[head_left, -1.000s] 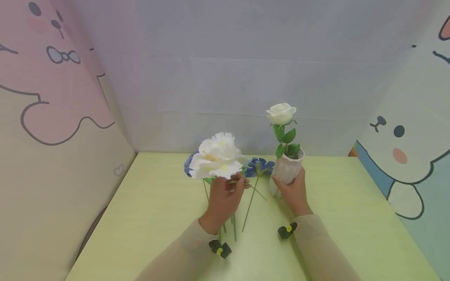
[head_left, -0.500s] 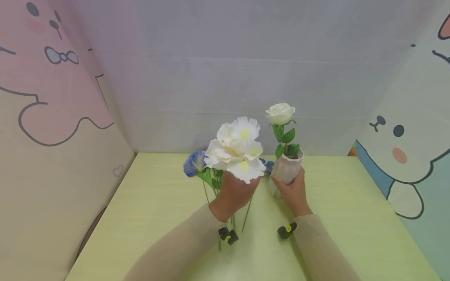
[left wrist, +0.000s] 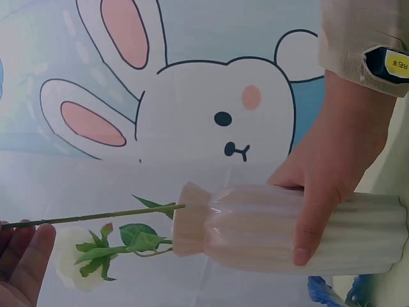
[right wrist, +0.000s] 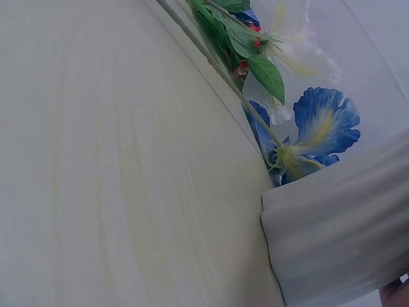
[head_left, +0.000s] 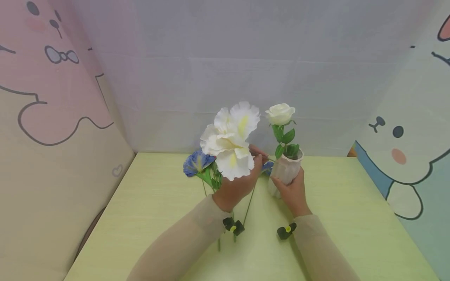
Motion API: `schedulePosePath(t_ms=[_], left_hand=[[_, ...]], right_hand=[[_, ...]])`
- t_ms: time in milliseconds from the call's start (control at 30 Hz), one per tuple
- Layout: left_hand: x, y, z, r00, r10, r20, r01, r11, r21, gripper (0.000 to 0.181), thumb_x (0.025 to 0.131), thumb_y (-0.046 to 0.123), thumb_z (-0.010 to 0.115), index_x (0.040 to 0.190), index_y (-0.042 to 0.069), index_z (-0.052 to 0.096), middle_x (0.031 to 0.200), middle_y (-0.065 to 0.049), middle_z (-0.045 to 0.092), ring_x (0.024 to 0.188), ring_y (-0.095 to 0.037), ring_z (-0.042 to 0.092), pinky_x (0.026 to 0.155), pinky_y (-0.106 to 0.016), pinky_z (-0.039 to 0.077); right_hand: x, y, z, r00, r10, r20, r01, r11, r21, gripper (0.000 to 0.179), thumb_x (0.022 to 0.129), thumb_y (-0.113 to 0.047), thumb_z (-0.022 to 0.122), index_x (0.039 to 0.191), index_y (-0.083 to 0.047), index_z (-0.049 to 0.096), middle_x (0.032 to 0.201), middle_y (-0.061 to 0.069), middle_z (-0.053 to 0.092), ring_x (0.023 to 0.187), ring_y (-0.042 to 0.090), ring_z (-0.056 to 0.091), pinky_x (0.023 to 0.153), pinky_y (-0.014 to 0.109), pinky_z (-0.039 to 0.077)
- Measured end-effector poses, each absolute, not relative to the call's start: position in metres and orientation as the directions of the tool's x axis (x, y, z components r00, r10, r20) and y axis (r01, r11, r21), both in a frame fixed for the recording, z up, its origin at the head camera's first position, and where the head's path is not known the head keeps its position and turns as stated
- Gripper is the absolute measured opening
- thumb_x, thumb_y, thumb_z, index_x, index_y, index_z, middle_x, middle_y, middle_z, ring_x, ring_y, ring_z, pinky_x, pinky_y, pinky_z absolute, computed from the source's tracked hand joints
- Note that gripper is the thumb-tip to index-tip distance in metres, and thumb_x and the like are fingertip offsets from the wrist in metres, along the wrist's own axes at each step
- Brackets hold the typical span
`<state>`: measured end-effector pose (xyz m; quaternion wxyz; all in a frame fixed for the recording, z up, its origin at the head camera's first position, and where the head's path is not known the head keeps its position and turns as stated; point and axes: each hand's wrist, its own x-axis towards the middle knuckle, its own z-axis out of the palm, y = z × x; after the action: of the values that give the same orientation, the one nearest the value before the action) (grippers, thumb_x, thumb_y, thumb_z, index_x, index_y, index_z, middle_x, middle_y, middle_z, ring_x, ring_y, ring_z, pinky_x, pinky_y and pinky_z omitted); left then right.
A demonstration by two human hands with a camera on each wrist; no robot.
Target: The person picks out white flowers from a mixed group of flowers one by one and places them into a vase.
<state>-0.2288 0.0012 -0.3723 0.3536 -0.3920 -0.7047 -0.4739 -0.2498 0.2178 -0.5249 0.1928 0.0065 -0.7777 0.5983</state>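
My left hand (head_left: 242,183) pinches the thin stem (left wrist: 96,216) of a large white ruffled artificial flower (head_left: 230,136). In the left wrist view the stem's free end overlaps the rim of a pale ribbed vase (left wrist: 255,224). Around the vase's body, my right hand (head_left: 293,193) holds it tilted slightly on the table. A white artificial rose (head_left: 281,114) with green leaves stands in the vase. The big white bloom covers part of my left hand in the head view.
On the pale yellow table (head_left: 158,218) lies a blue flower (head_left: 197,163) beside green leaves and several stems. Another blue flower (right wrist: 319,125) lies close to the vase's base. A pale cloth wall (head_left: 218,86) rises behind, with cartoon-printed panels at both sides.
My left hand has lifted the white flower and moved right towards the vase, its stem turning to the vase mouth. The right hand and vase have stayed in place.
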Motion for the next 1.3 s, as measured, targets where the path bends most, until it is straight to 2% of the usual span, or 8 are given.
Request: schedulePosePath(t_ms=[167,433,533,600,667,933,1133,1300], left_hand=[[-0.229,0.004,-0.363,-0.535,0.154,0.831,0.844,0.057,0.533,0.013,0.102,0.004,0.059,0.1,0.001,0.071,0.097,-0.004,0.072,0.092,-0.01,0.071,0.079,-0.026,0.059],[-0.235,0.004,-0.359,-0.529,0.208,0.823,0.847,0.069,0.527,0.012,0.103,0.0,0.058,0.109,-0.002,0.068,0.107,-0.01,0.068,0.099,-0.016,0.07,0.085,-0.025,0.057],[-0.235,0.003,-0.359,-0.353,0.364,0.862,0.852,0.506,0.135,0.016,0.104,0.003,0.057,0.115,-0.003,0.068,0.113,-0.01,0.067,0.107,-0.018,0.067,0.098,-0.029,0.053],[-0.236,0.002,-0.359,-0.231,0.445,0.865,0.638,0.741,-0.211,0.019,0.104,0.007,0.058,0.117,-0.001,0.069,0.116,-0.009,0.067,0.112,-0.02,0.066,0.102,-0.033,0.051],[-0.238,0.002,-0.363,-0.112,0.505,0.856,0.389,0.815,-0.43,0.022,0.104,0.014,0.06,0.119,0.002,0.07,0.118,-0.008,0.067,0.114,-0.021,0.064,0.104,-0.037,0.05],[-0.25,0.006,-0.37,-0.182,0.391,0.902,0.663,0.726,-0.181,0.032,0.09,0.015,0.079,0.12,0.004,0.072,0.117,-0.009,0.071,0.114,-0.025,0.066,0.104,-0.036,0.05],[-0.252,0.01,-0.369,-0.382,0.339,0.86,0.833,0.529,0.161,0.039,0.086,0.006,0.079,0.121,-0.001,0.064,0.121,-0.014,0.067,0.119,-0.029,0.061,0.109,-0.036,0.045],[-0.259,0.015,-0.37,-0.512,0.262,0.818,0.858,0.187,0.477,0.051,0.081,-0.004,0.076,0.128,-0.008,0.054,0.123,-0.022,0.063,0.122,-0.035,0.06,0.111,-0.034,0.043]], right_hand=[[-0.251,0.218,-0.526,-0.926,0.232,0.299,-0.228,0.287,-0.93,0.091,0.087,-0.014,0.084,0.154,-0.007,0.023,0.135,0.018,0.048,0.117,0.027,0.053,0.103,0.047,0.043],[-0.237,0.209,-0.501,-0.937,0.224,0.27,-0.202,0.285,-0.937,0.087,0.089,-0.005,0.08,0.153,0.0,0.022,0.134,0.025,0.048,0.115,0.033,0.053,0.101,0.049,0.043],[-0.229,0.204,-0.488,-0.936,0.212,0.281,-0.213,0.296,-0.931,0.085,0.089,-0.006,0.079,0.152,0.004,0.023,0.133,0.028,0.047,0.117,0.036,0.052,0.103,0.053,0.043],[-0.228,0.204,-0.486,-0.935,0.208,0.288,-0.223,0.29,-0.931,0.085,0.089,-0.006,0.08,0.151,0.004,0.024,0.134,0.028,0.047,0.118,0.037,0.052,0.104,0.054,0.042],[-0.228,0.204,-0.487,-0.934,0.205,0.291,-0.228,0.286,-0.931,0.085,0.089,-0.007,0.08,0.151,0.003,0.024,0.134,0.027,0.047,0.117,0.036,0.052,0.104,0.053,0.043],[-0.228,0.205,-0.487,-0.941,0.196,0.276,-0.219,0.27,-0.938,0.086,0.09,-0.006,0.079,0.153,0.002,0.021,0.134,0.027,0.046,0.116,0.034,0.052,0.102,0.05,0.043],[-0.229,0.206,-0.489,-0.94,0.19,0.282,-0.227,0.268,-0.936,0.087,0.09,-0.007,0.079,0.154,0.001,0.02,0.134,0.025,0.046,0.117,0.034,0.052,0.102,0.05,0.043],[-0.228,0.205,-0.488,-0.935,0.2,0.294,-0.235,0.274,-0.933,0.086,0.089,-0.007,0.08,0.152,0.003,0.023,0.132,0.026,0.047,0.114,0.032,0.053,0.101,0.048,0.044]])
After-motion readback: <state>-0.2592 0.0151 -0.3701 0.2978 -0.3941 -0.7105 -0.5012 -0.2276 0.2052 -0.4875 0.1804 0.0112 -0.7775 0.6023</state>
